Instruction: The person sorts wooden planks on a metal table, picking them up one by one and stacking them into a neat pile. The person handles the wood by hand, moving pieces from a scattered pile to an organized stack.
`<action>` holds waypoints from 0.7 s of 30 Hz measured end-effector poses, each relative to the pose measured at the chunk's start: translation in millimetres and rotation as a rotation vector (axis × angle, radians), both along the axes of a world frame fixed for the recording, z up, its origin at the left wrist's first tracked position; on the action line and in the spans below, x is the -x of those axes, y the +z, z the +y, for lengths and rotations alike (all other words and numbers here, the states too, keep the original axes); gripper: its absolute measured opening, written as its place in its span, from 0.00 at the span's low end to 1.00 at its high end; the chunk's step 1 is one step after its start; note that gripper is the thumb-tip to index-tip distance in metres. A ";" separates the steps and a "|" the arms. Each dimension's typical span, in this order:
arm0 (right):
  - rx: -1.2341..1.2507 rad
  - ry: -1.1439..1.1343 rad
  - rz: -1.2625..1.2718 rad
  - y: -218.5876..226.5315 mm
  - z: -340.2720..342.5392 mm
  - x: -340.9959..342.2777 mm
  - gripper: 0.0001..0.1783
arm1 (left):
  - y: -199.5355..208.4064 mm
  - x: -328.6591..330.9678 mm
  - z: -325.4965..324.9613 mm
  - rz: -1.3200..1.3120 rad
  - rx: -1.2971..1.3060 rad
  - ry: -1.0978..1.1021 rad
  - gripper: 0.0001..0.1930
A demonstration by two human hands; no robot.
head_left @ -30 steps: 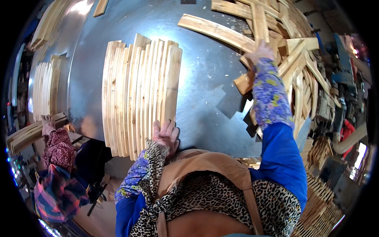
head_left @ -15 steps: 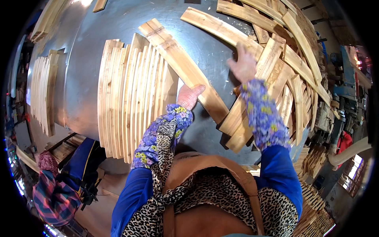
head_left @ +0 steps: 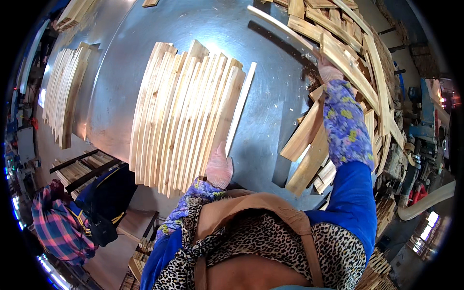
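A row of curved pale wooden slats (head_left: 186, 113) lies side by side on the shiny metal table (head_left: 275, 96). My left hand (head_left: 218, 166), in a pink glove, rests at the near end of the newest slat (head_left: 240, 108) on the row's right edge. My right hand (head_left: 330, 71), also gloved, reaches into the loose heap of wooden pieces (head_left: 355, 72) at the right and grips one plank there. Both forearms wear flowered sleeve covers.
A second row of slats (head_left: 65, 94) lies at the table's left. More stacked slats (head_left: 77, 166) sit on a rack below it. Another person in a plaid shirt (head_left: 58, 227) stands at the lower left. Machinery and a hose (head_left: 425, 198) are at the right.
The long slat carried across the table now lies at the right edge of the row. My left hand dropped to its near end; my right hand went back into the heap.
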State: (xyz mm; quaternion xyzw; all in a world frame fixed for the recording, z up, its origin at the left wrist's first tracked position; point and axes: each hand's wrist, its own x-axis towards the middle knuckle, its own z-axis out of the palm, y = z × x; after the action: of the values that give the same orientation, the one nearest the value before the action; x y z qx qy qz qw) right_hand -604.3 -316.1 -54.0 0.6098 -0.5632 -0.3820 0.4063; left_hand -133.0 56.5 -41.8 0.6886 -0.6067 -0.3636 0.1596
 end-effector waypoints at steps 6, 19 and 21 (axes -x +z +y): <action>0.164 0.103 -2.018 136.9 99.9 -152.8 0.19 | 18.9 -12.3 -0.6 0.079 0.016 0.026 0.29; 0.090 -0.287 -2.176 22.7 348.0 -350.1 0.25 | 26.6 -30.8 -5.5 0.179 0.075 -0.205 0.25; 0.055 -0.297 -2.024 43.5 348.3 -352.1 0.25 | 39.3 -32.9 -12.2 0.217 -0.017 -0.233 0.30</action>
State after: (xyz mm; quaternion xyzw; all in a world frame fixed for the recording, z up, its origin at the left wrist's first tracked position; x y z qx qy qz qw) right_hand -252.2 32.2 -10.5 0.5609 -0.7206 0.2785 -0.2975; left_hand -100.2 44.3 -2.5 0.5717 -0.6584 -0.4572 0.1750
